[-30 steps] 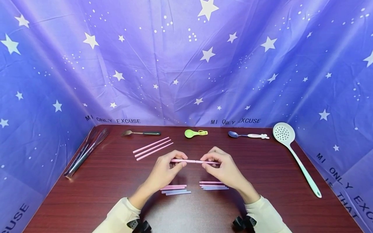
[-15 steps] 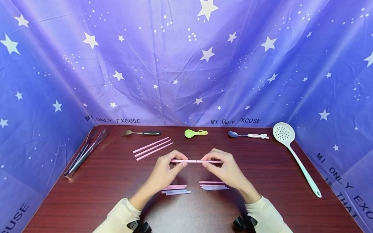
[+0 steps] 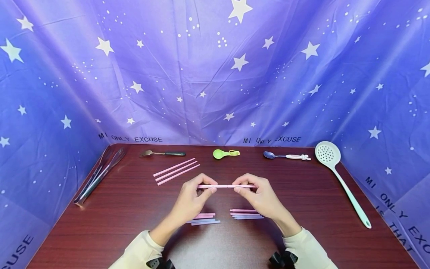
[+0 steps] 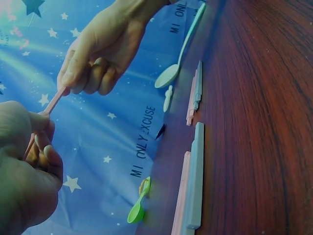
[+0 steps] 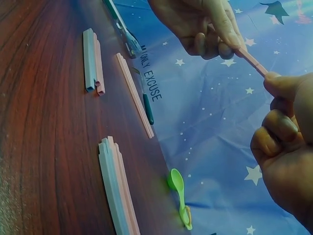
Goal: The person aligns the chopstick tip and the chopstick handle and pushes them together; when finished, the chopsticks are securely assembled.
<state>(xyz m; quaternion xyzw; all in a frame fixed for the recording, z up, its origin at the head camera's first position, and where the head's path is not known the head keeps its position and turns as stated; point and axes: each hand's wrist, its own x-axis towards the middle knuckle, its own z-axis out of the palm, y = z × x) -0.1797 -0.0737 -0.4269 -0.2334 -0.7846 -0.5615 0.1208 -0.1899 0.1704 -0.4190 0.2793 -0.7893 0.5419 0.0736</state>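
Observation:
My left hand point(image 3: 193, 194) and right hand point(image 3: 256, 192) hold a pink two-part chopstick point(image 3: 222, 186) level above the table, each pinching one half between thumb and fingers. A thin joint line shows between the hands, the halves meeting end to end. In the left wrist view the same chopstick point(image 4: 55, 103) runs slantwise between the fingertips. Below the left hand lies a pile of pink and blue chopstick halves point(image 3: 205, 222), partly hidden by the wrist. A similar pile of halves point(image 3: 246, 214) lies beneath the right hand. Three long pink chopsticks point(image 3: 176, 171) rest beyond the left hand.
Along the table's back lie a fork point(image 3: 164, 153), a green measuring spoon point(image 3: 225, 153) and a blue spoon with white handle point(image 3: 287, 155). Metal tongs point(image 3: 99, 177) lie at left, a pale slotted skimmer point(image 3: 344, 179) at right. A starry purple cloth point(image 3: 215, 74) walls the table.
Fingers of the right hand have shifted on its half of the chopstick, and the joint between the halves looks narrower. Both hands stay in nearly the same place.

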